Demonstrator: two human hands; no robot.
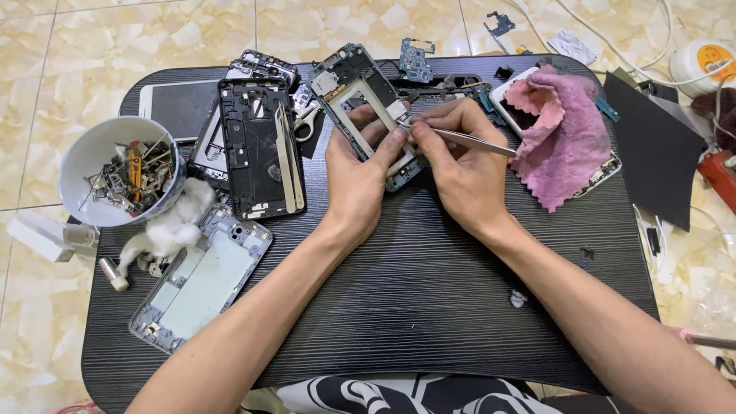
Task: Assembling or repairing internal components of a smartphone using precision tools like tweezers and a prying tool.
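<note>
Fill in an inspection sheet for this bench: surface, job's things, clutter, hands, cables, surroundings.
Surface: black tray table, grooved, crowded at the back.
Job's things: phone frame tilted up; tweezers with tips at its edge.
Clutter: white bowl of small parts, cotton wad, grey back cover, black chassis with spare tweezers on it, pink cloth, circuit board.
Hands: left hand grips the frame; right hand pinches the tweezers.
Cables: white cable on the floor, top right.
Surroundings: beige tiled floor.
</note>
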